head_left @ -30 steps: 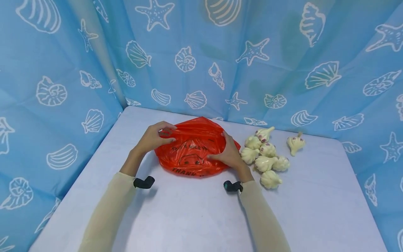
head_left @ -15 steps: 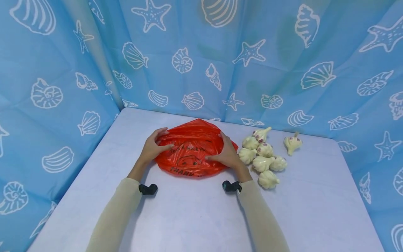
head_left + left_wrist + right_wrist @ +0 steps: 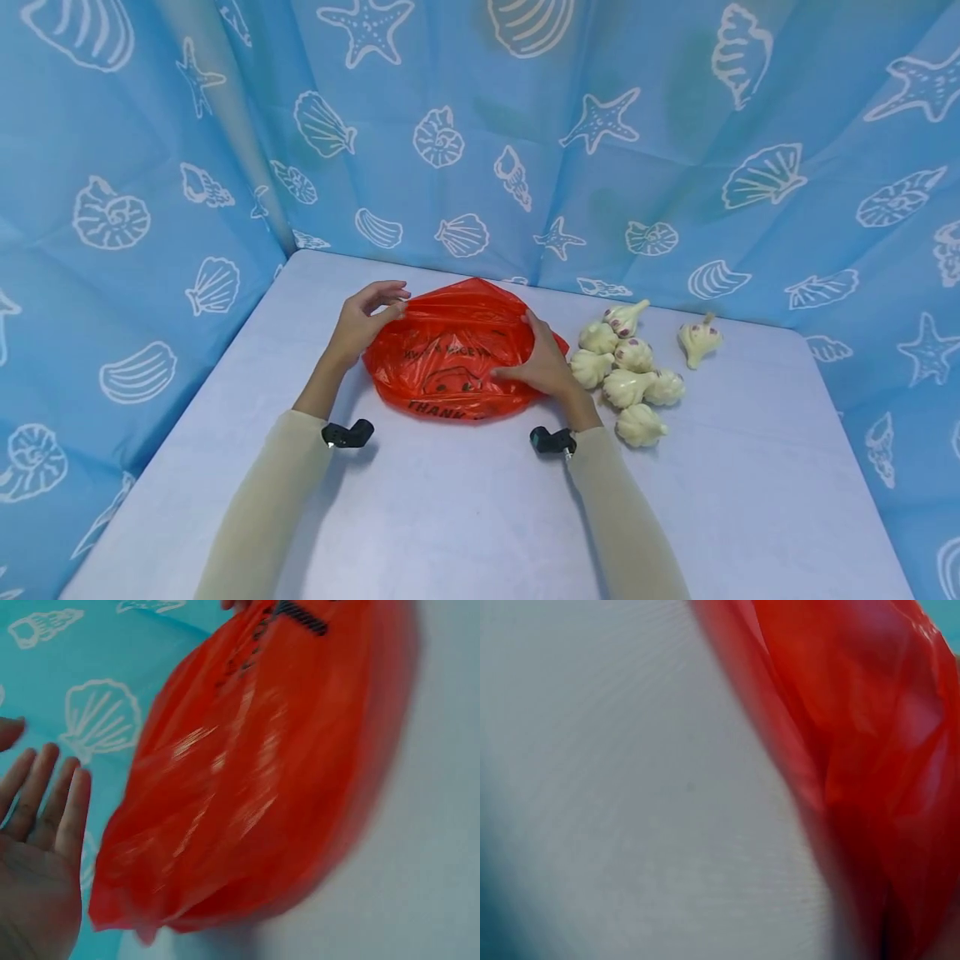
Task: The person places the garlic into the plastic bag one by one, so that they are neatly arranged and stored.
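Observation:
A red plastic bag (image 3: pixel 450 358) with black print lies bulging on the white table. Its contents are hidden. At the bag's upper left edge is my left hand (image 3: pixel 354 329). In the left wrist view, that hand (image 3: pixel 37 862) has its fingers extended, with a gap between it and the bag (image 3: pixel 232 780). My right hand (image 3: pixel 547 362) holds the bag's right end, thumb over the front and fingers along the upper right side. The right wrist view shows mostly crumpled red plastic (image 3: pixel 870 742); the right hand's fingers are not clear there.
Several garlic bulbs (image 3: pixel 627 388) sit clustered just right of the bag, close to my right wrist. One more garlic bulb (image 3: pixel 699 340) lies apart, farther right. A blue curtain (image 3: pixel 465 108) with shell prints stands behind the white table (image 3: pixel 450 517).
My left hand cupped the bag's left side half a second ago; now it has moved up and away from the surface. My right hand stays on the bag, which has barely shifted.

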Available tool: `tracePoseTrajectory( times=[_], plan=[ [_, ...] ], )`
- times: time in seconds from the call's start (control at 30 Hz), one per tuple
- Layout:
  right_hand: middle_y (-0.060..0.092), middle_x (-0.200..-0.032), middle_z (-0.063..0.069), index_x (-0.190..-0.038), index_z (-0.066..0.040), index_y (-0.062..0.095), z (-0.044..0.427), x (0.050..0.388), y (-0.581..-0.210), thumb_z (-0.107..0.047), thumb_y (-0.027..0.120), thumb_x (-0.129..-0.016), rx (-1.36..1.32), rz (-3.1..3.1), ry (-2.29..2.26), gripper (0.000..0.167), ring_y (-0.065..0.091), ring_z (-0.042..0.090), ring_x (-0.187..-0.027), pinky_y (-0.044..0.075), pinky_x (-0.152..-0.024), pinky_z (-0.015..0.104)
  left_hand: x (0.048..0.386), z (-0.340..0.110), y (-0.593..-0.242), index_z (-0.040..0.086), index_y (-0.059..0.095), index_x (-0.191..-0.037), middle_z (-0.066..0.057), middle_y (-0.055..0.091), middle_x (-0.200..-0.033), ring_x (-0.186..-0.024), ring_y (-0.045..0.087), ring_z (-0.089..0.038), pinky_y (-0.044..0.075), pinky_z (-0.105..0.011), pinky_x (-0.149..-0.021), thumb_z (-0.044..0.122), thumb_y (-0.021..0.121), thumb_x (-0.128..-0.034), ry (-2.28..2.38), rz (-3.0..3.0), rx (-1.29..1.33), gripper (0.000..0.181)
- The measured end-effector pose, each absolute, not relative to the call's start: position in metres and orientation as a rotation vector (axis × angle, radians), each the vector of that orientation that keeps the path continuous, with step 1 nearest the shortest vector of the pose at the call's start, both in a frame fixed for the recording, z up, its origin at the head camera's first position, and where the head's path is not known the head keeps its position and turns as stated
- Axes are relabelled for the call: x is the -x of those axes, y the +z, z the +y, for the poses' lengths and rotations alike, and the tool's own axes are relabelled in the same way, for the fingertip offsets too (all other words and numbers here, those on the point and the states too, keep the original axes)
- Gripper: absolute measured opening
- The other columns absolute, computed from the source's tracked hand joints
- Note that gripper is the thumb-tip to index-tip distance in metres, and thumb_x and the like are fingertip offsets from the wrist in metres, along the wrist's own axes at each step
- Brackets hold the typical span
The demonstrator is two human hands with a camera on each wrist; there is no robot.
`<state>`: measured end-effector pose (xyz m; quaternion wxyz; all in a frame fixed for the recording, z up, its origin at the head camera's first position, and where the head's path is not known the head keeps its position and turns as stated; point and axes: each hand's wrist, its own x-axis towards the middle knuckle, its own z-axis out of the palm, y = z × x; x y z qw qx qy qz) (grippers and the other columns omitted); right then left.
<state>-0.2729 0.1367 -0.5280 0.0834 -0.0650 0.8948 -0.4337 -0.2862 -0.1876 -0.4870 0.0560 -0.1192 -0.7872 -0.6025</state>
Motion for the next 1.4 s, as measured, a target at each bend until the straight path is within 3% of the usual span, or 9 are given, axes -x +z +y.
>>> tracePoseTrajectory(
  times=[0.1,0.23,0.63,0.9,1.03,1.23,1.4],
  plan=[
    [0.029,-0.154,0.004,-0.157,-0.020,0.013,0.137,0.273,-0.530,-0.047,0.087,-0.066,0.204,2.665,-1.306,0.121,0.029,0.026,-0.139,0.043,-0.102,0.054,0.282,-0.180,-0.485,0.005,0.055,-0.134,-0.018,0.061,-0.125,-0.119,0.055,-0.030,0.041,-0.045,-0.106,0.012,0.068,-0.0919,-1.894,-2.314,0.449,0.045],
    [0.028,-0.154,0.005,-0.157,-0.017,0.013,0.137,0.272,-0.532,-0.049,0.086,-0.066,0.248,2.665,-1.298,0.121,0.029,0.027,-0.139,0.040,-0.105,0.053,0.267,-0.177,-0.488,-0.002,0.050,-0.136,-0.026,0.058,-0.126,-0.125,0.050,-0.035,0.034,-0.050,-0.109,0.006,0.073,-0.0867,-1.874,-2.347,0.428,0.055],
    [0.028,-0.154,0.005,-0.156,-0.017,0.016,0.138,0.273,-0.526,-0.050,0.086,-0.066,0.221,2.689,-1.276,0.119,0.028,0.027,-0.140,0.039,-0.105,0.055,0.260,-0.186,-0.498,0.005,0.026,-0.153,-0.018,0.034,-0.153,-0.145,0.023,-0.029,0.025,-0.047,-0.115,0.004,0.081,-0.0772,-1.856,-2.636,0.403,0.094],
    [0.033,-0.153,0.007,-0.156,-0.013,0.020,0.137,0.273,-0.530,-0.054,0.081,-0.071,0.246,2.797,-1.214,0.112,0.031,0.027,-0.140,0.035,-0.109,0.053,0.279,-0.194,-0.531,0.013,0.022,-0.155,-0.007,0.030,-0.157,-0.146,0.020,-0.021,0.025,-0.043,-0.115,0.013,0.082,-0.0786,-1.914,-2.619,0.346,0.098],
    [0.035,-0.151,0.008,-0.154,-0.013,0.024,0.138,0.271,-0.521,-0.053,0.080,-0.073,0.255,2.827,-1.226,0.106,0.035,0.028,-0.137,0.040,-0.104,0.054,0.281,-0.192,-0.534,0.017,0.025,-0.155,-0.004,0.033,-0.156,-0.146,0.021,-0.019,0.027,-0.043,-0.114,0.020,0.084,-0.0775,-1.897,-2.629,0.327,0.098],
    [0.040,-0.148,0.008,-0.151,-0.013,0.031,0.145,0.272,-0.484,-0.045,0.081,-0.076,0.340,2.877,-1.356,0.096,0.040,0.031,-0.134,0.049,-0.095,0.052,0.280,-0.190,-0.534,0.018,0.026,-0.154,-0.003,0.035,-0.155,-0.145,0.024,-0.020,0.030,-0.044,-0.113,0.023,0.085,-0.0756,-1.876,-2.631,0.309,0.099],
    [0.042,-0.147,0.007,-0.150,-0.013,0.034,0.164,0.274,-0.445,-0.038,0.081,-0.078,0.396,2.932,-1.437,0.089,0.041,0.028,-0.134,0.045,-0.102,0.048,0.280,-0.189,-0.533,0.018,0.027,-0.154,-0.002,0.034,-0.155,-0.145,0.024,-0.020,0.031,-0.044,-0.112,0.021,0.085,-0.0759,-1.869,-2.635,0.288,0.098]
  ],
)
